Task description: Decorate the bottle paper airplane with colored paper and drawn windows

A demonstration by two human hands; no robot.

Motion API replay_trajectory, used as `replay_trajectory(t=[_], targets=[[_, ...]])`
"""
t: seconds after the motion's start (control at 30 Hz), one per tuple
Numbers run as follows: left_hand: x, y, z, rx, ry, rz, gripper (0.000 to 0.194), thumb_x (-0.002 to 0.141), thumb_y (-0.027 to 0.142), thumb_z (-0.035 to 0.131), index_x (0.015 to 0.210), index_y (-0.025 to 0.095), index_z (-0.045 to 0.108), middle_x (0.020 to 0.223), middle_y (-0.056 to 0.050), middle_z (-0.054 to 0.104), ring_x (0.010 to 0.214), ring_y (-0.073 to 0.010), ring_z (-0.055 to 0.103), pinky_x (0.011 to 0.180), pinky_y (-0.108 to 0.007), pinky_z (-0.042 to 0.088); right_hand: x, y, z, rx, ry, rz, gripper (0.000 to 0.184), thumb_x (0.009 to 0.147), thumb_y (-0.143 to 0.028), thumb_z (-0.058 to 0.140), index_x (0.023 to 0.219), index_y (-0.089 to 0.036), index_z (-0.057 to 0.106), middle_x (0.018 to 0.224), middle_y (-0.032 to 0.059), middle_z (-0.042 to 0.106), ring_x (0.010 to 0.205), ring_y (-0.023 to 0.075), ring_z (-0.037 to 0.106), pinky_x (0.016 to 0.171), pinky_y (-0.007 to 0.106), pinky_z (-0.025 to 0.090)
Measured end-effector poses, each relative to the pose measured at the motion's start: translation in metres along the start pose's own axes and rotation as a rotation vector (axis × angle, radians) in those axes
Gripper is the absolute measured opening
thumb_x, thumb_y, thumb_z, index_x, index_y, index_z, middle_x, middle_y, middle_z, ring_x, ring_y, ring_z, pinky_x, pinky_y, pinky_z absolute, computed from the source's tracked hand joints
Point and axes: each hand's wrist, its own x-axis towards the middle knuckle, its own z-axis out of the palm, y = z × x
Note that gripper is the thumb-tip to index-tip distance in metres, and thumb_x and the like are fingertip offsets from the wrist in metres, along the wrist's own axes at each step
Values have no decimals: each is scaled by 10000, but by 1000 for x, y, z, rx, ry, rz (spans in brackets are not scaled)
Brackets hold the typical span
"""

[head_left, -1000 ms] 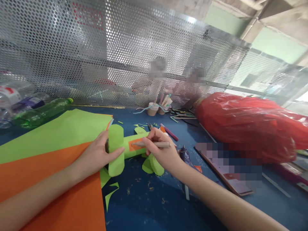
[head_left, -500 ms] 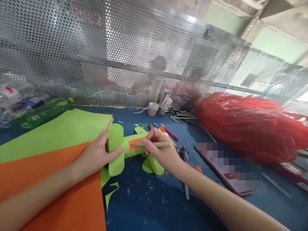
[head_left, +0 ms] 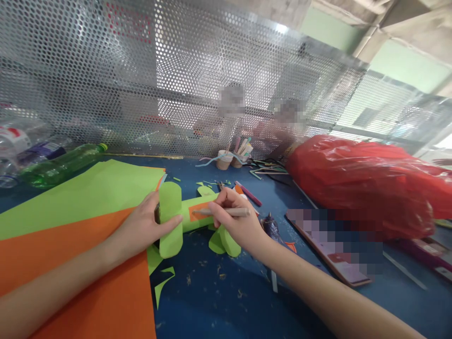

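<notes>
Green tube [head_left: 197, 226] bears 1 orange patch [head_left: 200, 207]; left hand [head_left: 143, 223] clasps its end; right hand [head_left: 243, 228] pinches pen [head_left: 239, 212].

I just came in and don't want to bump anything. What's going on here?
Someone's left hand grips one end of a green model at a blue table. Their right hand holds a pen, its tip at the model's orange patch; any mark there is too small to tell. A green sheet and an orange sheet lie on the left, a red bag on the right.
</notes>
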Motion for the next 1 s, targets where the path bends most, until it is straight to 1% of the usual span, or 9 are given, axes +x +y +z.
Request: replay_trajectory(t=[0.2, 0.37, 0.43, 0.57, 0.7, 0.77, 0.87, 1.0], targets=[[0, 1, 0, 21, 8, -7, 548, 761, 580, 627, 1227, 299, 561, 1301, -68, 628, 1222, -348, 569, 1002, -510, 483, 1, 1, 0, -1, -3, 8, 253, 839, -351, 613, 704, -233, 435, 512, -68, 525, 461, 100, 499, 491, 239, 387], [0, -1, 0, 17, 24, 18, 496, 755, 558, 637, 1198, 343, 579, 1297, -48, 638, 1193, -352, 592, 975, -507, 497, 0, 1, 0, 5, -4, -4, 244, 838, -329, 612, 699, -230, 438, 511, -70, 514, 458, 97, 496, 490, 237, 380], [0, -2, 0, 18, 18, 8, 498, 750, 557, 640, 1194, 339, 581, 1289, -48, 644, 1189, -353, 595, 959, -500, 506, 0, 0, 0, 2, 2, -2, 242, 839, -332, 610, 703, -230, 438, 510, -69, 519, 460, 99, 502, 489, 238, 384], [1, -4, 0, 19, 20, -5, 521, 744, 560, 643, 1200, 317, 576, 1304, -54, 635, 1217, -346, 581, 988, -485, 494, 0, 1, 0, -1, -7, -4, 246, 839, -337, 612, 698, -229, 441, 513, -65, 527, 462, 101, 503, 494, 241, 390], [1, -4, 0, 20, 3, -1, 518, 757, 588, 632, 1208, 345, 557, 1321, -43, 619, 1233, -341, 564, 1006, -495, 478, 1, 2, 0, 4, 4, -2, 253, 838, -354, 616, 705, -231, 440, 512, -65, 531, 458, 102, 501, 488, 240, 389], [1, -3, 0, 13, 2, 3, 527, 756, 594, 633, 1212, 340, 555, 1324, -42, 615, 1235, -341, 561, 1016, -493, 472, 1, 2, 0, 4, 5, 4, 253, 836, -355, 618, 706, -232, 439, 514, -64, 533, 460, 104, 503, 486, 240, 389], [1, -2, 0, 4, -2, 1, 538, 758, 579, 636, 1226, 325, 557, 1322, -45, 616, 1223, -341, 572, 1009, -494, 479, 0, 1, 0, 9, -3, 6, 245, 834, -340, 616, 703, -231, 441, 515, -68, 517, 461, 101, 500, 488, 240, 383], [1, -1, 0, 1, 17, 9, 518, 748, 568, 643, 1206, 337, 577, 1302, -44, 632, 1208, -345, 582, 990, -502, 490, 0, 0, 1, 21, -1, 9, 245, 836, -333, 611, 699, -231, 435, 515, -72, 509, 456, 96, 486, 488, 238, 376]])
